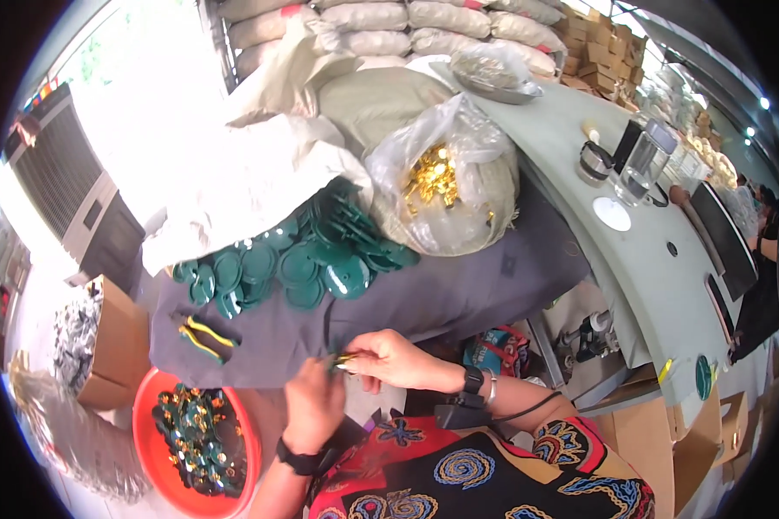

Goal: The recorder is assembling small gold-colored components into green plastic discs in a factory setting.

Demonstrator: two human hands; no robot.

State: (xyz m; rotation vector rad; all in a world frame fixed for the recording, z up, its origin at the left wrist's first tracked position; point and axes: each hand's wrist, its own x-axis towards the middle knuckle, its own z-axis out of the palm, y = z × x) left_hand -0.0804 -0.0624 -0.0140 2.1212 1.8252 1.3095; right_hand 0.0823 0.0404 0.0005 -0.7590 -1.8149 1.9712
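Note:
In front of my body, my two hands meet over the near edge of the grey cloth. My right hand (pixel 398 358) pinches a small gold piece (pixel 346 357) between thumb and fingers. My left hand (pixel 313 396) is curled close beside it and smeared by motion, with a dark green bit at its fingertips too small to make out. Beyond the hands, a heap of dark green round plastic discs (pixel 301 266) spills from a white sack (pixel 260 160). To its right, a clear plastic bag (pixel 485 143) holds shiny gold pieces (pixel 434 176).
Yellow-handled pliers (pixel 206 339) lie on the grey cloth (pixel 277 346). A red-orange basin (pixel 249 424) of green-and-gold pieces stands at lower left, beside a cardboard box (pixel 119 346) of grey parts. On the right, a pale table (pixel 571 156) carries a clear bottle (pixel 647 160). Stacked sacks (pixel 363 17) stand behind.

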